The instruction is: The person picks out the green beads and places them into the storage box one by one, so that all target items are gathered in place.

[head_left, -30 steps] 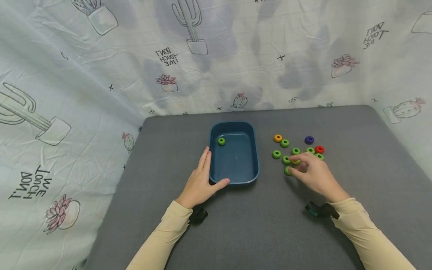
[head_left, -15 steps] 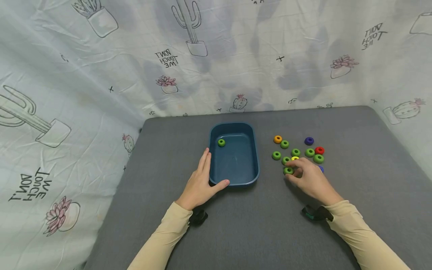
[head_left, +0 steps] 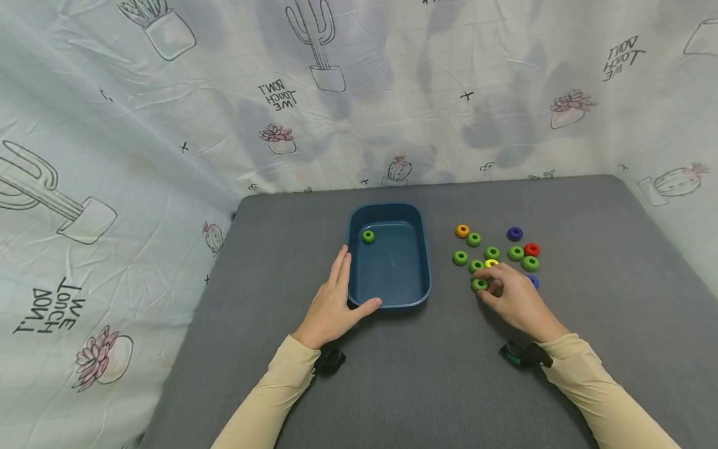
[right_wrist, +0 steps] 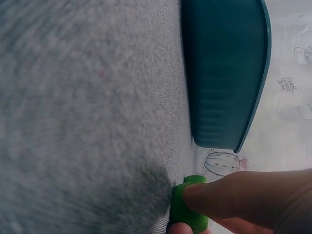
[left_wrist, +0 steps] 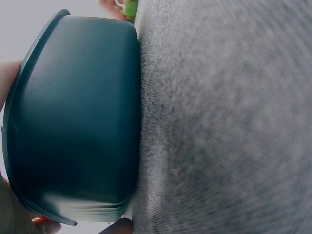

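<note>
My right hand (head_left: 518, 302) pinches a green ring-shaped bead (head_left: 479, 285) at the near side of a scatter of beads; in the right wrist view the thumb lies against the side of this green bead (right_wrist: 185, 209). Just beyond the fingers are a yellow bead (head_left: 491, 264) and another green bead (head_left: 476, 266). My left hand (head_left: 335, 308) rests at the near left corner of a dark blue tray (head_left: 428, 274), fingers straight along its left side and thumb along the near rim. Inside the tray lies one green bead (head_left: 368, 237).
Around the right hand lie more green beads, an orange bead (head_left: 462, 231), a red bead (head_left: 531, 249), a dark blue bead (head_left: 514, 234) and a partly hidden blue bead (head_left: 533, 282). A grey cloth-covered table (head_left: 415, 380) carries everything. A patterned white curtain (head_left: 359, 125) hangs behind.
My right hand has shifted slightly left and toward me, from over the yellow bead to the nearest green bead, uncovering the yellow and blue ones. The left hand and tray stay put.
</note>
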Available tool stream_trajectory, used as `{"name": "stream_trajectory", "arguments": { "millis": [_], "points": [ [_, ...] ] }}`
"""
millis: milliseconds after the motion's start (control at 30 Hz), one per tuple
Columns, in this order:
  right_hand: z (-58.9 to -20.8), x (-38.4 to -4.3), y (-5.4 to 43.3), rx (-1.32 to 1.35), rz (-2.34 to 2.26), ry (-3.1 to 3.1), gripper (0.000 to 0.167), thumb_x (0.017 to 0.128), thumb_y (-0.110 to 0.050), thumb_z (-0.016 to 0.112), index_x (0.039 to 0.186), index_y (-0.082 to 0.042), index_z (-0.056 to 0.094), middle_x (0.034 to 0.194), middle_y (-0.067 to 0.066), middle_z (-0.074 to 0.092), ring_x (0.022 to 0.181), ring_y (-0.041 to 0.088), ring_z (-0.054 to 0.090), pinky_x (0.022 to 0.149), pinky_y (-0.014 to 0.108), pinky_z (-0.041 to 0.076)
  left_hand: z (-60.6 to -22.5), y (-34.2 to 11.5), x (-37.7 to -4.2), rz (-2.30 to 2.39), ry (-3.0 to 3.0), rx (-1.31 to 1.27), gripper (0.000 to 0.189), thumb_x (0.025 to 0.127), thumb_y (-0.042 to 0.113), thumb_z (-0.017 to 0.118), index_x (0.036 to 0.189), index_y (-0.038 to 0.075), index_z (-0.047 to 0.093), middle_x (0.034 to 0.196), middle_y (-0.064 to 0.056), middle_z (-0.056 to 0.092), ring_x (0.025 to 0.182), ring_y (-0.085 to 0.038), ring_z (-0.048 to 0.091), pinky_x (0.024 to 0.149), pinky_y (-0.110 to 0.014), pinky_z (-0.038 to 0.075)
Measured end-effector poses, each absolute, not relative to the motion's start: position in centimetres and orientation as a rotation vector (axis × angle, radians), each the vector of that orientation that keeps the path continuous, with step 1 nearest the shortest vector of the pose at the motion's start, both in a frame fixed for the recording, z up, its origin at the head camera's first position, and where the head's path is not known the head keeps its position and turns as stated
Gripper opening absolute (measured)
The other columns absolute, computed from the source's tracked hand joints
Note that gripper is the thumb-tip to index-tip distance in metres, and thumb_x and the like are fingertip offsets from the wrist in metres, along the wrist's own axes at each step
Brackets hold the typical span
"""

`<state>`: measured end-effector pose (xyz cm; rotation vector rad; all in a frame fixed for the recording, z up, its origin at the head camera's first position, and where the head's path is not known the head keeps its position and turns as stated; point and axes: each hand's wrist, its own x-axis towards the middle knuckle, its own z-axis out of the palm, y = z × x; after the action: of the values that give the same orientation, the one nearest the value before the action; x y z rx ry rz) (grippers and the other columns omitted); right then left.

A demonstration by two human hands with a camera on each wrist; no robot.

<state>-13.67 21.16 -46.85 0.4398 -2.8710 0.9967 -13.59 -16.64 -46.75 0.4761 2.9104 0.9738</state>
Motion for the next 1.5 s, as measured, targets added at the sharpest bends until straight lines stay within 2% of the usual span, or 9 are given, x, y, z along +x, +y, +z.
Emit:
{"name": "stream_trajectory", "arguments": {
  "millis": [533,767,1000,1200,1500],
  "points": [
    [-46.3,-13.6,21.0,0.437,0.996,-2.780,0.031,0.086,-0.002,0.082,0.116,-0.007,0.076,0.104,0.006,0.071,0.078,0.009,0.066,0.064,0.028,0.049,-46.8,-16.7,-13.6,0.977,2.911,0.475,0.114,0.092,0.074,0.061,0.169,0.010,0.007,0.177,0.004,-0.004,0.145,-0.043,0.046,0.108,-0.068,0.041],
    [-45.1,-14.0,20.3,0.469,1.034,-2.732,0.029,0.089,-0.007,0.081,0.117,-0.009,0.076,0.103,0.003,0.070,0.079,0.012,0.067,0.067,0.028,0.053,-46.8,-16.8,-13.7,0.976,2.912,0.469,0.114,0.092,0.075,0.060,0.169,0.011,0.006,0.177,0.009,-0.007,0.142,-0.043,0.048,0.108,-0.066,0.043],
    [-43.1,-15.3,18.8,0.506,1.105,-2.751,0.027,0.094,-0.009,0.078,0.121,-0.010,0.074,0.109,0.004,0.070,0.085,0.015,0.067,0.072,0.025,0.055,-46.9,-16.8,-13.7,0.967,2.912,0.471,0.114,0.092,0.075,0.060,0.169,0.010,0.007,0.177,0.007,-0.007,0.142,-0.045,0.048,0.106,-0.067,0.044],
    [-41.3,-16.8,16.7,0.593,1.130,-2.734,0.026,0.095,-0.011,0.077,0.120,-0.014,0.074,0.104,0.002,0.068,0.080,0.015,0.065,0.067,0.029,0.051,-46.7,-16.6,-13.8,0.955,2.905,0.461,0.114,0.092,0.074,0.060,0.169,0.010,0.007,0.177,0.009,-0.009,0.144,-0.044,0.046,0.107,-0.066,0.043],
    [-39.7,-19.2,13.1,0.640,1.226,-2.756,0.028,0.096,-0.012,0.076,0.124,-0.009,0.073,0.111,0.007,0.069,0.084,0.019,0.069,0.072,0.036,0.055,-46.4,-16.5,-13.7,0.954,2.903,0.447,0.114,0.092,0.074,0.060,0.169,0.011,0.006,0.177,0.008,-0.007,0.146,-0.044,0.044,0.110,-0.067,0.041]
  ]
}}
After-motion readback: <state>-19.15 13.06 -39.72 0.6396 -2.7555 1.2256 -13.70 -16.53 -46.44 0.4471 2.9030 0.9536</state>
